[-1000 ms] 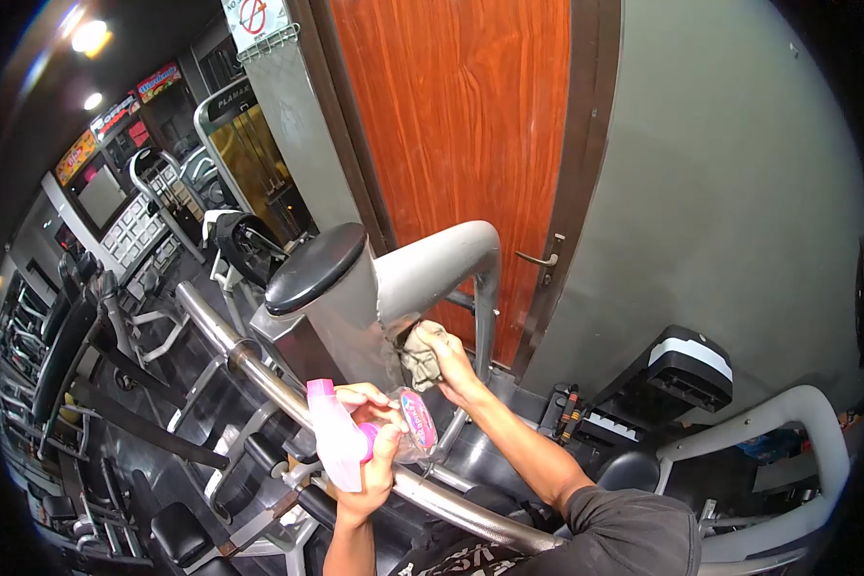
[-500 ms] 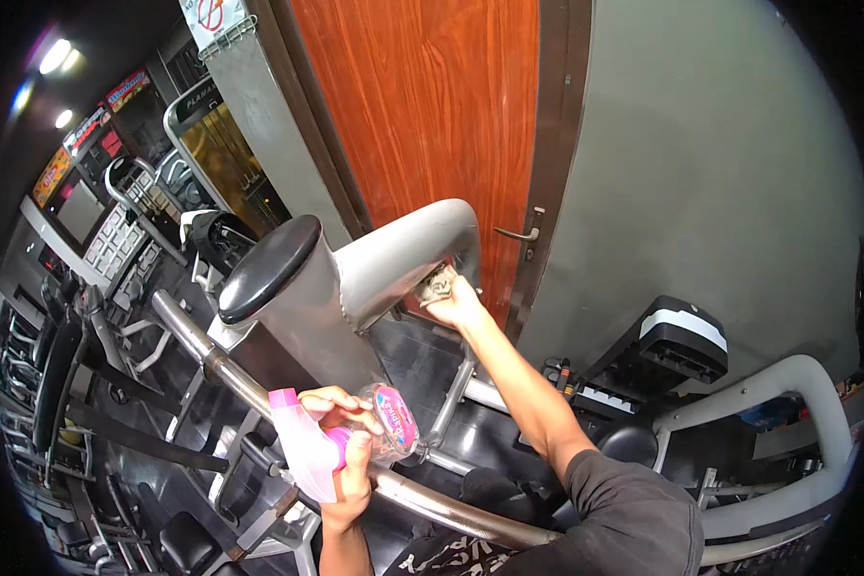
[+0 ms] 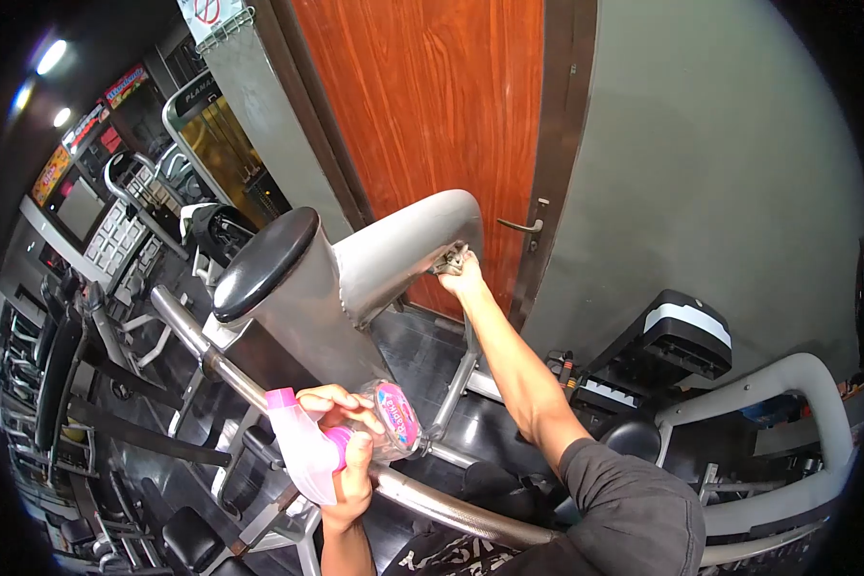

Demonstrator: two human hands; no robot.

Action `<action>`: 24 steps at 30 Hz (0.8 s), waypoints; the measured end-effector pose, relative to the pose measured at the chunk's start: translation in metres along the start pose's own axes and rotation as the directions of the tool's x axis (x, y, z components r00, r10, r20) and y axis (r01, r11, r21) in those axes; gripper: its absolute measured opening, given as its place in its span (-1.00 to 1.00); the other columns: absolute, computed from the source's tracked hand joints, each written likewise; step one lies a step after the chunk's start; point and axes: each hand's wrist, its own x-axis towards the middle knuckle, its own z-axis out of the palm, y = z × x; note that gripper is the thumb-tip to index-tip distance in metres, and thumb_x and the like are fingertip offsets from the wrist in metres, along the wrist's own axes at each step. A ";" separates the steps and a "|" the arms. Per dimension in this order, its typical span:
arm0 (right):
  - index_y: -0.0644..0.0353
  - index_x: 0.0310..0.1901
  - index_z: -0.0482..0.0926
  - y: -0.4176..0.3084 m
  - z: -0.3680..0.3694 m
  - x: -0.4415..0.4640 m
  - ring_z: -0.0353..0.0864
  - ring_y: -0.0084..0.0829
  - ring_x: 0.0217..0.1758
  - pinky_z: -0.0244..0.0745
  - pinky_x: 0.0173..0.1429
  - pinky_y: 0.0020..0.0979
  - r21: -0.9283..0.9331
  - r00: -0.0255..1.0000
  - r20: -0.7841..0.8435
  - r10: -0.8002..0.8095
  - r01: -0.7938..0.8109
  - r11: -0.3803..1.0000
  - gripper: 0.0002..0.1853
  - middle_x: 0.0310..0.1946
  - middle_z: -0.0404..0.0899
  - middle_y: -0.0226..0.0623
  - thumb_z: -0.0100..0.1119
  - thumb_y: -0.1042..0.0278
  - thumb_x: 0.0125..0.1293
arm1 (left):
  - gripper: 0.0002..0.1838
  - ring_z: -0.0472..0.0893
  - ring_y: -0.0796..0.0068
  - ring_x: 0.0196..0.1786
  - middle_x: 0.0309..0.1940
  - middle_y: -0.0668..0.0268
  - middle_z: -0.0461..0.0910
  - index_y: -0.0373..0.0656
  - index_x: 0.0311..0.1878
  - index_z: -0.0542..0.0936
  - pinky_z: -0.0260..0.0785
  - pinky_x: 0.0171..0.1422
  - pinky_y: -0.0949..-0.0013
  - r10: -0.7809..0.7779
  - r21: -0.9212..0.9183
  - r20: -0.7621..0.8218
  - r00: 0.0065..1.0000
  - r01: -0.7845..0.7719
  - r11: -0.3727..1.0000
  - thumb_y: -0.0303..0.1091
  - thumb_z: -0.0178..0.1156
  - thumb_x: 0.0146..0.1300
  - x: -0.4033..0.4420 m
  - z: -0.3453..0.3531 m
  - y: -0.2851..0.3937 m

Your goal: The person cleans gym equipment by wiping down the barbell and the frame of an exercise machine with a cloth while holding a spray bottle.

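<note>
My left hand (image 3: 346, 442) is wrapped round the neck of a spray bottle (image 3: 390, 422), which has a pink and clear trigger head and a pink label on its clear body. The bottle is tilted, close to a knurled metal bar (image 3: 442, 509). My right arm reaches forward, and my right hand (image 3: 463, 276) grips a crumpled patterned cloth (image 3: 449, 257). The cloth presses against the underside of a thick grey machine tube (image 3: 408, 240), near its bend. My right fingertips are partly hidden by the cloth.
A black-capped grey post (image 3: 269, 264) joins the tube. Behind it are a wooden door (image 3: 422, 106) with a handle (image 3: 520, 227) and a grey wall. Rows of gym machines stand at left. A black and white step platform (image 3: 682, 336) and a curved grey frame (image 3: 816, 403) lie at right.
My right hand and the cloth have moved slightly up and to the right along the tube's underside. My left hand keeps the spray bottle in nearly the same place.
</note>
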 end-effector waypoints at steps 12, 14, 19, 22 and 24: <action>0.07 0.00 0.47 0.110 0.038 -0.250 0.57 -0.49 -0.19 0.48 -0.01 -0.38 -0.368 0.897 0.402 0.183 -0.025 0.930 -0.74 -0.16 0.56 -0.46 -0.07 0.13 0.46 | -0.54 0.54 0.37 -0.27 -0.14 0.14 0.34 -0.20 0.07 0.24 0.41 -0.06 0.26 0.003 0.009 0.013 1.000 -0.003 1.000 -0.47 0.25 0.19 0.001 0.000 0.001; 0.12 0.08 0.44 0.098 0.048 -0.272 0.60 -0.43 -0.03 0.53 -0.02 -0.33 -0.445 0.934 0.328 0.143 0.020 0.895 -0.67 -0.04 0.58 -0.36 -0.10 0.10 0.47 | -0.55 0.52 0.37 -0.30 -0.14 0.16 0.33 -0.19 0.08 0.22 0.39 -0.02 0.21 0.000 0.029 0.022 1.000 -0.001 1.000 -0.44 0.21 0.22 0.001 0.001 0.002; 0.12 0.24 0.31 0.077 0.058 -0.295 0.53 -0.40 0.13 0.52 0.13 -0.25 -0.411 0.900 0.361 -0.245 0.389 0.825 -0.59 0.13 0.46 -0.31 -0.09 0.11 0.47 | -0.58 0.51 0.39 -0.32 -0.15 0.18 0.32 -0.19 0.09 0.21 0.36 0.02 0.16 -0.026 0.030 0.026 0.999 0.025 0.999 -0.43 0.16 0.25 0.002 0.002 0.004; 0.19 0.24 0.32 0.077 0.073 -0.273 0.51 -0.46 0.11 0.47 0.15 -0.31 -0.357 0.596 0.528 -0.605 0.802 0.479 -0.60 0.14 0.45 -0.31 -0.08 0.18 0.48 | -0.58 0.51 0.39 -0.31 -0.15 0.18 0.32 -0.18 0.09 0.21 0.35 0.02 0.18 -0.014 0.069 0.037 0.999 0.011 0.998 -0.43 0.16 0.25 0.002 0.001 0.005; 0.28 0.24 0.30 0.089 0.073 -0.257 0.41 -0.28 0.24 0.24 0.36 -0.26 -0.347 0.393 0.711 -0.583 0.917 0.195 -0.58 0.17 0.43 -0.19 0.01 0.38 0.39 | -0.58 0.51 0.39 -0.32 -0.15 0.18 0.32 -0.18 0.09 0.22 0.35 0.03 0.18 -0.025 0.044 0.035 0.999 0.023 0.999 -0.42 0.16 0.25 0.002 0.002 0.005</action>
